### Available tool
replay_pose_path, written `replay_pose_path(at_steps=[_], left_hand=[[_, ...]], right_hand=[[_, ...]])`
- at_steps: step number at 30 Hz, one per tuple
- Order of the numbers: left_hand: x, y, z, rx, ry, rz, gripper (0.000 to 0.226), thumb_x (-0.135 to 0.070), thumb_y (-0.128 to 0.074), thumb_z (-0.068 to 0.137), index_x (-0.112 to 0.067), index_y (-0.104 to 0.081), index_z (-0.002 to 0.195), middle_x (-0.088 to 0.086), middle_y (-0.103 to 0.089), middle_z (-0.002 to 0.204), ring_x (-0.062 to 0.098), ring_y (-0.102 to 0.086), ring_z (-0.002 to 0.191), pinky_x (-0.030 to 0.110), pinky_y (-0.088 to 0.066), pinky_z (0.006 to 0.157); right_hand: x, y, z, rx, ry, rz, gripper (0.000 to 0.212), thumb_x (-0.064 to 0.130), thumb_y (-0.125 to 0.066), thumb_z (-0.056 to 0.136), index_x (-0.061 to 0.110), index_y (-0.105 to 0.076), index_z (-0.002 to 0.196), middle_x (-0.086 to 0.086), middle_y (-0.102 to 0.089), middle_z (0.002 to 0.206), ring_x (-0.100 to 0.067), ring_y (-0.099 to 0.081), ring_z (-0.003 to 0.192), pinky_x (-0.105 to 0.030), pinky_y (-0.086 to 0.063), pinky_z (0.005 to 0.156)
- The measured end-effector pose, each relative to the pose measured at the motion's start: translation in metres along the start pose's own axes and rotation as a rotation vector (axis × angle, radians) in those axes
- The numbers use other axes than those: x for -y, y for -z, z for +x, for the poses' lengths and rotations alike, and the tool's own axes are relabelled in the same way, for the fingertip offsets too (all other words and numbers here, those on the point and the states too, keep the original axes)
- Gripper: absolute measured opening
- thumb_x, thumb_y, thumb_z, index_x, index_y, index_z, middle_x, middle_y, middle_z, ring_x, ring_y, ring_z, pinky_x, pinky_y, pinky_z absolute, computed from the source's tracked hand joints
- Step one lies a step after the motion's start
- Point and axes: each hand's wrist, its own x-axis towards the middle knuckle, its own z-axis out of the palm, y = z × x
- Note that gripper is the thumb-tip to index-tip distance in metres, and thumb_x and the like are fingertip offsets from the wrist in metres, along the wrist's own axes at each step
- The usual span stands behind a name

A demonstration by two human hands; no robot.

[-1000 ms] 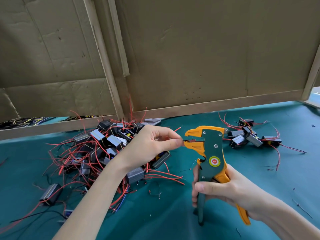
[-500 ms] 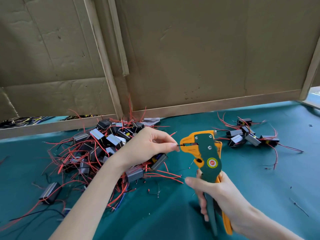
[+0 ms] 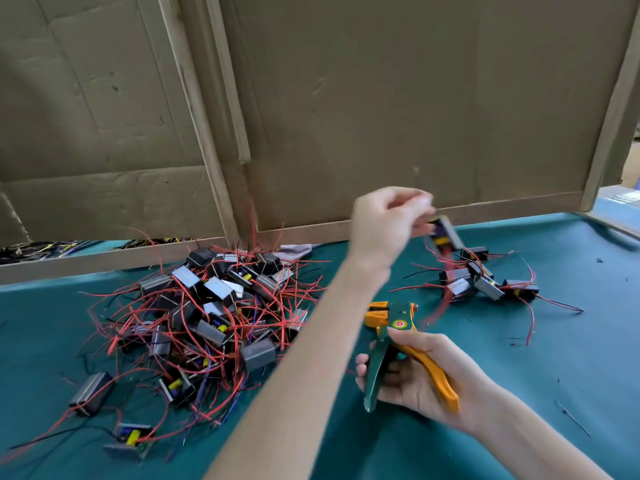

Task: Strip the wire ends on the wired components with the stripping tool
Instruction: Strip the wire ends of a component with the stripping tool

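My left hand (image 3: 384, 223) is raised over the green table, fingers curled. A blurred wired component (image 3: 445, 235) hangs at its fingertips, red wires trailing down, just above the small pile of components (image 3: 481, 282) at the right. My right hand (image 3: 419, 382) grips the handles of the green and orange stripping tool (image 3: 394, 322), held low near the table with its jaws pointing up-left and nothing in them. A large tangled pile of components with red wires (image 3: 214, 313) lies at the left.
A cardboard wall (image 3: 381, 116) with wooden framing stands along the back of the green cloth table (image 3: 571, 375). Loose components (image 3: 91, 393) lie at the front left. Small wire scraps dot the cloth at the right.
My left hand has pulled the component away from the tool's jaws and swung it up and right toward the small pile. My right hand has lowered the tool and its handles have spread.
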Motion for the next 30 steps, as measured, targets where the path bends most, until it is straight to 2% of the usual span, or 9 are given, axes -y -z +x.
replay_pose_path(at_steps=[2,5,7,9,11,15,18,21,30], left_hand=[[0.015,-0.037,0.006,0.081,0.162,-0.095,0.022,0.006,-0.056,0.09,0.013,-0.06,0.11,0.011,-0.061,0.08,0.01,-0.063,0.06,0.022,-0.057,0.067],[0.034,-0.061,0.003,0.222,0.293,0.017,0.052,-0.004,-0.061,0.09,0.0,-0.044,0.139,0.017,-0.053,0.127,0.027,-0.055,0.116,0.037,-0.043,0.105],[0.039,-0.055,-0.006,0.318,0.316,0.092,0.064,-0.012,-0.063,0.091,-0.009,-0.032,0.147,0.013,-0.042,0.143,0.023,-0.045,0.129,0.036,-0.034,0.111],[0.039,-0.034,-0.015,0.37,0.272,0.205,0.058,-0.015,-0.061,0.092,-0.012,-0.037,0.145,0.008,-0.047,0.134,0.014,-0.047,0.121,0.029,-0.038,0.105],[0.036,-0.001,-0.023,0.356,0.171,0.4,0.045,-0.015,-0.06,0.092,-0.013,-0.049,0.136,0.005,-0.052,0.132,0.011,-0.047,0.123,0.027,-0.04,0.102],[0.031,0.085,-0.028,0.127,-0.01,0.943,0.036,-0.001,-0.047,0.091,-0.011,-0.062,0.122,0.005,-0.061,0.129,0.018,-0.054,0.121,0.024,-0.037,0.103],[0.034,0.138,-0.029,-0.069,0.005,1.338,0.035,0.0,-0.047,0.09,-0.013,-0.065,0.117,0.01,-0.06,0.124,0.028,-0.053,0.115,0.037,-0.042,0.099],[0.034,0.17,-0.028,-0.112,0.076,1.602,0.033,-0.008,-0.048,0.091,-0.013,-0.064,0.119,0.013,-0.059,0.121,0.032,-0.05,0.114,0.04,-0.042,0.095],[0.021,0.22,-0.033,-0.291,0.229,1.493,0.03,-0.012,-0.058,0.08,-0.019,-0.055,0.108,0.013,-0.048,0.12,0.032,-0.044,0.112,0.041,-0.037,0.091]], right_hand=[[0.001,-0.001,-0.001,-0.006,0.01,-0.076,0.033,0.011,-0.065,0.071,0.0,-0.058,0.1,-0.024,-0.061,0.089,-0.037,-0.066,0.072,-0.05,-0.06,0.063],[0.002,-0.001,-0.002,-0.002,0.038,-0.102,0.048,0.006,-0.071,0.056,0.001,-0.059,0.101,-0.02,-0.051,0.099,-0.033,-0.056,0.08,-0.046,-0.06,0.063],[0.003,-0.002,-0.003,0.021,0.037,-0.074,0.037,0.006,-0.067,0.063,0.0,-0.059,0.099,-0.021,-0.052,0.096,-0.035,-0.058,0.079,-0.046,-0.059,0.062],[0.003,0.0,-0.003,0.038,0.027,-0.032,0.024,0.01,-0.059,0.077,-0.002,-0.06,0.098,-0.026,-0.061,0.091,-0.04,-0.067,0.075,-0.049,-0.058,0.06],[0.002,0.002,-0.002,0.071,0.019,0.012,0.027,0.015,-0.056,0.083,-0.003,-0.059,0.102,-0.034,-0.064,0.099,-0.047,-0.068,0.08,-0.054,-0.058,0.066],[-0.001,0.001,-0.001,0.105,0.035,-0.019,0.033,0.017,-0.056,0.082,0.0,-0.056,0.11,-0.039,-0.06,0.114,-0.049,-0.066,0.092,-0.056,-0.057,0.074],[-0.002,0.001,-0.001,0.107,0.054,-0.049,0.037,0.017,-0.057,0.08,0.0,-0.055,0.113,-0.039,-0.062,0.108,-0.049,-0.067,0.088,-0.056,-0.057,0.072],[-0.001,0.001,-0.003,0.108,0.056,-0.064,0.039,0.017,-0.058,0.078,-0.001,-0.056,0.113,-0.037,-0.063,0.101,-0.046,-0.067,0.081,-0.055,-0.057,0.071],[-0.001,-0.004,-0.007,0.089,0.074,-0.117,0.039,0.018,-0.055,0.08,-0.002,-0.058,0.113,-0.036,-0.063,0.096,-0.044,-0.066,0.075,-0.053,-0.057,0.067]])
